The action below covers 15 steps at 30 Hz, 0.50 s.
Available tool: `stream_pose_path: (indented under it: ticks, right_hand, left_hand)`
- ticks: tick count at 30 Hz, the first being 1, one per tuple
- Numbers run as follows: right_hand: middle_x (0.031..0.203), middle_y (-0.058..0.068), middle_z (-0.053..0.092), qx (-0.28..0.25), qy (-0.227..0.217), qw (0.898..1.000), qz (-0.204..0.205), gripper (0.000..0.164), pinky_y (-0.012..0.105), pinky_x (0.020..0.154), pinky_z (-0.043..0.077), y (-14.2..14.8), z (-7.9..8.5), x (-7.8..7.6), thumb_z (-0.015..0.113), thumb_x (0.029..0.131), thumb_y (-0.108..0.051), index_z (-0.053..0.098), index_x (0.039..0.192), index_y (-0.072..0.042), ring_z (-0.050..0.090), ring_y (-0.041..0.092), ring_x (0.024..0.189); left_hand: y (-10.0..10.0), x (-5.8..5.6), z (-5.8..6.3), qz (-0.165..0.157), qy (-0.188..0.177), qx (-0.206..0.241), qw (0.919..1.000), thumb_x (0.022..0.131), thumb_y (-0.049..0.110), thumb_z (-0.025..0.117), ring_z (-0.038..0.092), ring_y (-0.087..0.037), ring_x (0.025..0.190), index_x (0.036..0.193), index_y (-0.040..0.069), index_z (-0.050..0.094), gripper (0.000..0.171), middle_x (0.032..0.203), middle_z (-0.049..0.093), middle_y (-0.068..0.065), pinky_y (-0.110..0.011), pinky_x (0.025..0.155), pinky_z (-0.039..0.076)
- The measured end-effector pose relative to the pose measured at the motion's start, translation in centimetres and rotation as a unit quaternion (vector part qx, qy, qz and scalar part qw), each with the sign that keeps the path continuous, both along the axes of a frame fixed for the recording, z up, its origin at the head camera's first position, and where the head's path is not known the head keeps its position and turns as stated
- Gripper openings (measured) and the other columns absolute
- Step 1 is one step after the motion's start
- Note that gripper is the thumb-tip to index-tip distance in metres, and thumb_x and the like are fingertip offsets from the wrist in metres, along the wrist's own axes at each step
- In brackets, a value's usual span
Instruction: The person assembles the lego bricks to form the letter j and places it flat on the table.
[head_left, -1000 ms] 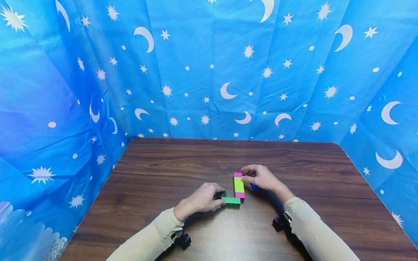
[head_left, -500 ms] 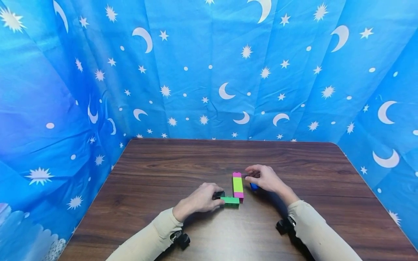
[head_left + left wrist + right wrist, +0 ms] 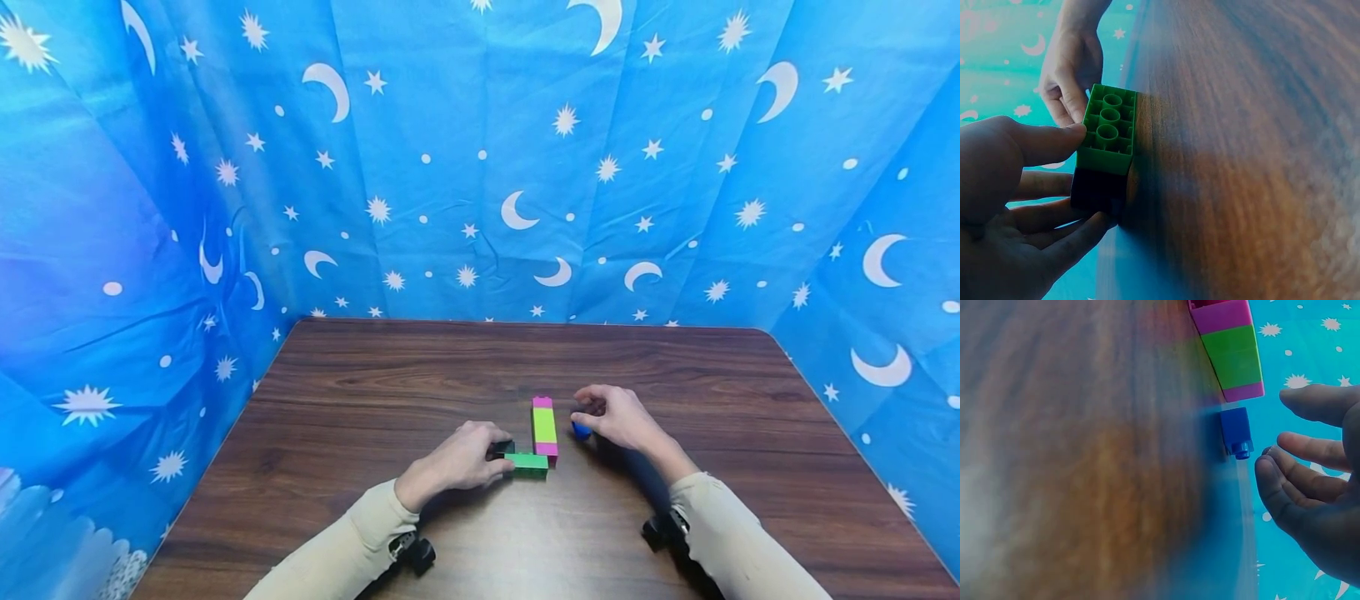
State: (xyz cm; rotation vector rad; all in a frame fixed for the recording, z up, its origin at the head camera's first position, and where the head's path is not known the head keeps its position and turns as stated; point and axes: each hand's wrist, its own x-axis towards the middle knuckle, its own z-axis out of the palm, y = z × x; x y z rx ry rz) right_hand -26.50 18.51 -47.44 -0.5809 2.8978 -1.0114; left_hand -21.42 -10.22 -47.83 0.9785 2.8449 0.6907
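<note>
My left hand (image 3: pixel 465 457) pinches a joined pair of toy bricks low over the table, one green (image 3: pixel 527 466) and one black (image 3: pixel 501 448). In the left wrist view the thumb lies on the green brick (image 3: pixel 1109 122), whose hollow underside faces the camera. Other fingers curl to the black brick (image 3: pixel 1099 190). My right hand (image 3: pixel 618 417) hovers with loosely bent fingers by a small blue brick (image 3: pixel 581 431). The right wrist view shows those fingers apart from the blue brick (image 3: pixel 1235 428). Between the hands lies a stack of pink and yellow-green bricks (image 3: pixel 544 425).
A dark wood-grain table (image 3: pixel 360 375) lies under everything. Blue cloth (image 3: pixel 450 100) with moons and stars hangs behind it and along both sides. A black wrist camera (image 3: pixel 660 531) is strapped to the right sleeve, another (image 3: pixel 416 553) to the left.
My right hand has left the pink and yellow-green stack and moved right, toward the blue brick. The left hand keeps its hold on the green and black bricks.
</note>
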Motion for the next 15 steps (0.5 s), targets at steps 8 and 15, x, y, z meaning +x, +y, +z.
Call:
stream_pose_path:
  ticks: [8,15]
  right_hand:
    - [0.093,0.004,0.070,0.028,-0.014,0.999,-0.034,0.037,0.038,0.075,0.053,0.2,-0.1,0.6,0.074,0.085,-0.028,0.068,0.112,-0.003,0.064,0.014,0.082]
    - [0.095,0.005,0.070,0.042,-0.051,0.995,-0.069,0.041,0.038,0.076,0.053,0.1,0.0,1.1,0.077,0.082,-0.029,0.068,0.111,-0.002,0.063,0.015,0.083]
  left_hand:
    - [0.0,0.0,0.0,0.002,0.002,0.000,1.0000,0.088,0.035,0.071,0.062,-0.011,0.092,0.119,0.007,0.069,0.042,0.106,0.070,-0.002,-0.026,0.081,0.050]
    - [0.0,-0.1,-0.3,-0.005,0.023,0.001,0.9997,0.087,0.034,0.071,0.063,-0.012,0.094,0.118,0.007,0.069,0.041,0.104,0.071,-0.001,-0.028,0.084,0.050]
